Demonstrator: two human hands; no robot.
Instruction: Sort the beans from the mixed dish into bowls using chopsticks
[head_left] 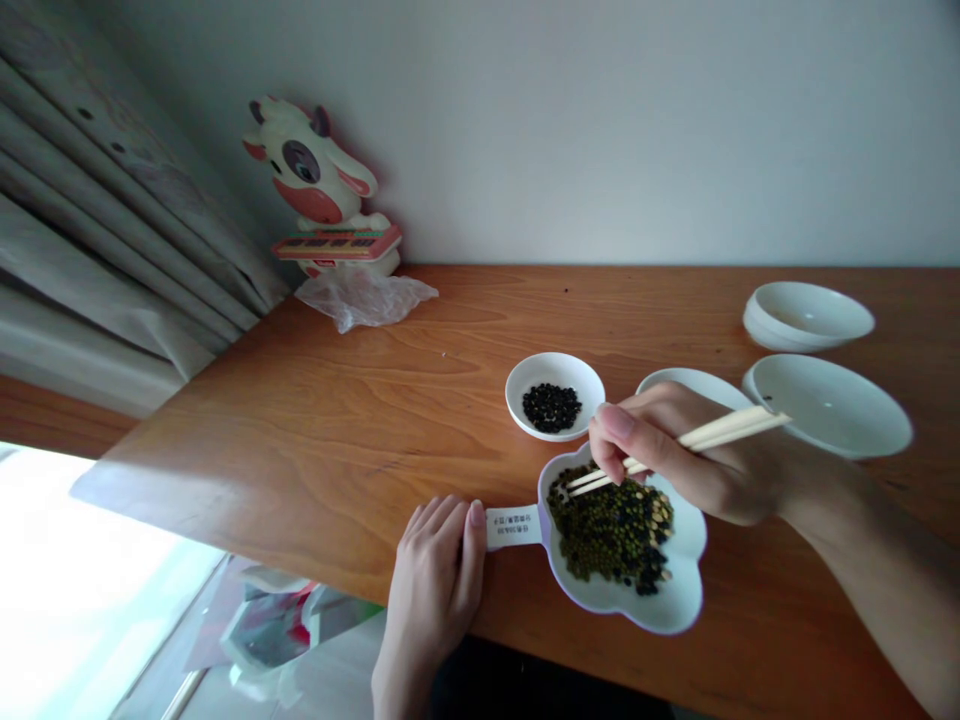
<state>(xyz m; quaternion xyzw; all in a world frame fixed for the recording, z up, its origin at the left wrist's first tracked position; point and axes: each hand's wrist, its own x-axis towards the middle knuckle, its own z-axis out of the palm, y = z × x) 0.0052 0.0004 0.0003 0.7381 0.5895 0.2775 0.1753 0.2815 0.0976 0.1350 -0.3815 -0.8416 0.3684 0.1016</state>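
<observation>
Evidently the right hand (675, 450), nearer the mixed beans (615, 540), pinches pale chopsticks (724, 430) aligned two-to-eight o'clock, tips inside the scalloped pan (684, 597). From those tips, the white dish (517, 403) of black beans (551, 407) sits at twelve; the left hand (441, 570), fingers bunched together, meets the pan's handle (514, 527) at its nine-o'clock end.

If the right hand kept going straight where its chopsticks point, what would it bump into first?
The right hand would probably push its chopsticks into the green beans in the white dish; whether the tips already touch them is unclear.
</observation>
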